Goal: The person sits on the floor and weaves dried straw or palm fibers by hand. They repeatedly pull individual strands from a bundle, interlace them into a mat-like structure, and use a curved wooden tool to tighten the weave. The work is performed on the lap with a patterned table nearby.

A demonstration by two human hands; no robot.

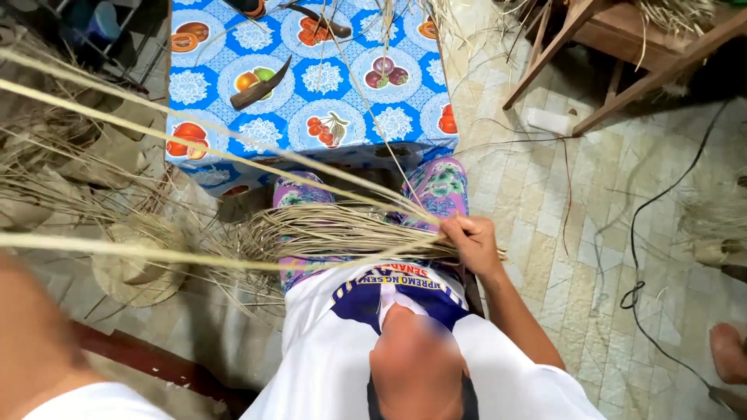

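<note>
My right hand [471, 243] is closed around one end of a bundle of dried straw strips [327, 230] that lies across my lap, over floral trousers. From that grip several long pale strands [194, 148] stretch up and to the left, out past the frame's left edge. Only my blurred left arm [27, 334] shows at the bottom left; its hand is out of the frame.
A table with a blue fruit-patterned cloth [405, 124] stands just ahead, with a curved dark-handled knife [261, 84] on it. A woven straw hat [136, 268] and loose straw lie on the floor left. Wooden furniture [622, 43], a black cable [634, 295] and another person's foot [729, 351] are on the right.
</note>
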